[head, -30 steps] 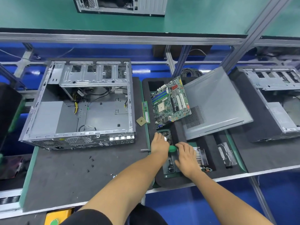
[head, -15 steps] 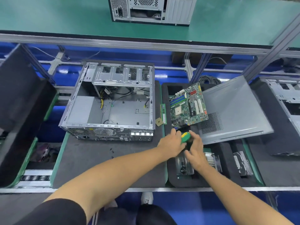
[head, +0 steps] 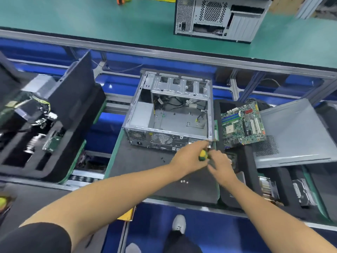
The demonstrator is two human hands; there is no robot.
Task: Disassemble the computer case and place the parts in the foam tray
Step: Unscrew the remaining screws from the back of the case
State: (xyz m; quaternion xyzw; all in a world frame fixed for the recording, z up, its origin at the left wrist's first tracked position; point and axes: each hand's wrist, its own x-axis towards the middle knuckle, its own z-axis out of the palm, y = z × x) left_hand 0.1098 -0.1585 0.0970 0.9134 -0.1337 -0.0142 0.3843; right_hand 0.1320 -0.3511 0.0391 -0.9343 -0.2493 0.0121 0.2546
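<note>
The open grey computer case [head: 169,114] lies on the dark mat, with loose cables inside. Just in front of its near right corner, my left hand [head: 187,158] grips the green and yellow handle of a screwdriver [head: 203,155]. My right hand [head: 221,162] meets the handle from the right; blur hides whether its fingers pinch it. To the right is the black foam tray [head: 251,181]. It holds the green motherboard [head: 242,123], the grey side panel [head: 295,132], a heat sink [head: 267,189] and a hard drive [head: 302,192].
Three small silver screws [head: 184,182] and black screws [head: 162,159] lie on the mat [head: 138,161] in front of the case. A second foam tray [head: 54,136] with parts sits at left. Another case [head: 218,17] stands on the green upper shelf.
Both hands have risen from the foam tray's near pockets with the screwdriver and moved left to the case's near right corner. The view has swung left.
</note>
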